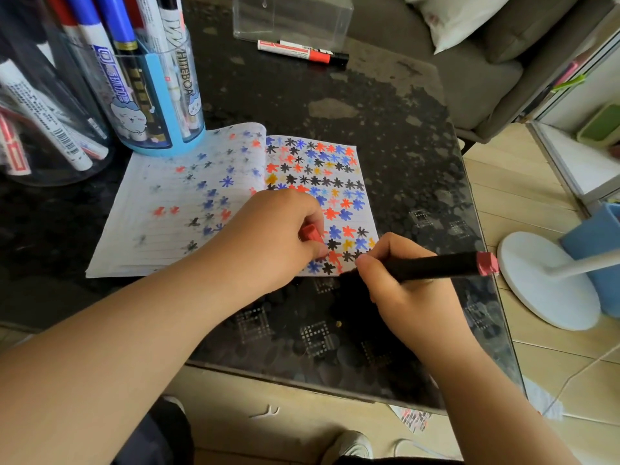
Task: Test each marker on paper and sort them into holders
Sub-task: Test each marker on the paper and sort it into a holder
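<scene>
right hand (407,290) fingers pinch black marker (436,266), tip at notebook (151,209) corner | left hand (268,236) fingers curl round red cap (311,233), resting on the page

A right hand (402,283) presses a black marker (436,266) to a star-covered notebook (235,203) — the left hand (268,236) grips its red cap (311,233).

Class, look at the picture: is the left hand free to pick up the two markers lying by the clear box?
Probably not yet. The left hand grips a red cap over the notebook. The path across the table to the markers looks unobstructed, but they lie at its far side.
</scene>
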